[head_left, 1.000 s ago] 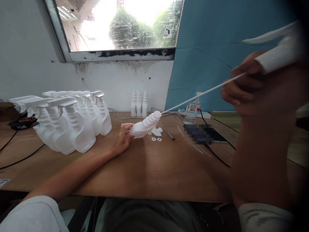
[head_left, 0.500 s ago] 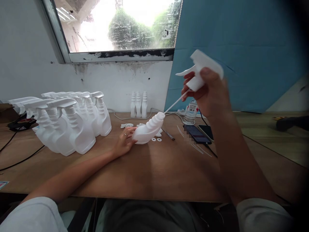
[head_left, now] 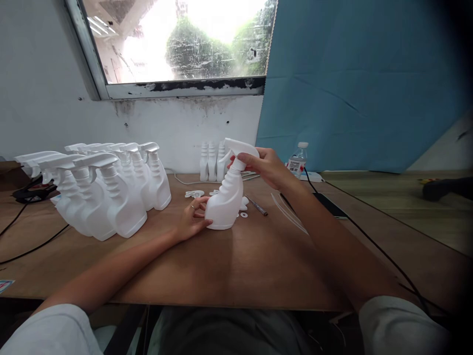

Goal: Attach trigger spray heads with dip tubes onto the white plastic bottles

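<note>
A white plastic spray bottle (head_left: 226, 204) stands slightly tilted on the brown table in front of me. My left hand (head_left: 192, 220) grips its lower left side, thumb at the front near the base. At the top, my right hand (head_left: 264, 165) has its fingers around the white trigger sprayer head (head_left: 242, 148), which sits on the bottle's neck. The sprayer's tube is out of sight, inside the bottle. Behind the bottle lie small white washers (head_left: 244, 215) and loose white trigger parts (head_left: 194, 194), partly hidden.
Several white spray bottles with heads (head_left: 125, 207) stand grouped on the left. Headless bottles (head_left: 212, 160) stand by the wall. A pen-like tool (head_left: 257, 205), thin white tubes (head_left: 288, 212), a clear water bottle (head_left: 297, 160), a dark phone (head_left: 328, 204) and cables lie to the right.
My right hand has come down and left with the sprayer head, and the tube has gone into the bottle. The bottle has tipped more upright under my left hand.
</note>
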Available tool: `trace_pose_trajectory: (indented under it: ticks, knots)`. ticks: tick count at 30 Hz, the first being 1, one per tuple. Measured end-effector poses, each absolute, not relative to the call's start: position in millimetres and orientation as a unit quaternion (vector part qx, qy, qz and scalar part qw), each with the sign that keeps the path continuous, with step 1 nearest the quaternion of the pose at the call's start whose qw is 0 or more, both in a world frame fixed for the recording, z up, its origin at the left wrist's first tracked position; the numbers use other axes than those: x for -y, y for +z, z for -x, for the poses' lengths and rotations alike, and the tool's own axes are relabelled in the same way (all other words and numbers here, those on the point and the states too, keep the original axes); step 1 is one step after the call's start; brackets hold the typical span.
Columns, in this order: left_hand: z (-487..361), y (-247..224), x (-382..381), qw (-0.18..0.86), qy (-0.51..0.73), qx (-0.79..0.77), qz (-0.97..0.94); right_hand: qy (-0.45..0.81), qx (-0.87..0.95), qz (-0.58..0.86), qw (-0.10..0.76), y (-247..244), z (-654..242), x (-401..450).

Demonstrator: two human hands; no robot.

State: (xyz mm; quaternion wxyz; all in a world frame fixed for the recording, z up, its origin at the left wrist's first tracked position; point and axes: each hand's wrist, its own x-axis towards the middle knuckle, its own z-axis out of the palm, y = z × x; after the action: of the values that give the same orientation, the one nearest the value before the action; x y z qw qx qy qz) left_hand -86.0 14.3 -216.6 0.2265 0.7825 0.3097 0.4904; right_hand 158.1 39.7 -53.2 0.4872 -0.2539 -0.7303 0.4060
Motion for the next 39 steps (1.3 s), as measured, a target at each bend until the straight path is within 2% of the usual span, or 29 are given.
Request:
trace_pose_trajectory:
  ticks: [4,8,11,14,17,20,22,26,30,39]
  knots:
    - [87,-216,-15,0.248,0.475,-0.306,-0.787,0.418,0.731,0.239,0.483,-62,-148,-39]
    - [87,-216,-15,0.278,0.457,-0.318,-0.783,0.519,0.702,0.162,0.46,-76,-129,-38]
    - [88,-217,-15,0.292,0.445,-0.319,-0.784,0.572,0.65,0.131,0.482,-88,-116,-38]
    - [86,-210,-17,0.288,0.458,-0.308,-0.782,0.573,0.632,0.121,0.508,-96,-111,-39]
    - [85,-182,-23,0.272,0.524,-0.273,-0.759,0.581,0.634,0.095,0.502,-100,-113,-43]
    - [84,-131,-30,0.22,0.591,-0.237,-0.739,0.592,0.632,0.079,0.494,-102,-116,-48]
    - [83,-92,-31,0.178,0.589,-0.235,-0.752,0.589,0.631,0.086,0.497,-102,-115,-50]
    - [75,-35,-23,0.133,0.496,-0.269,-0.815,0.583,0.634,0.094,0.498,-102,-114,-49]
    - [65,-22,-17,0.07,0.453,-0.329,-0.826,0.579,0.632,0.094,0.506,-101,-114,-47]
    - [67,-30,-18,0.082,0.468,-0.33,-0.816,0.507,0.647,0.143,0.551,-105,-110,-45]
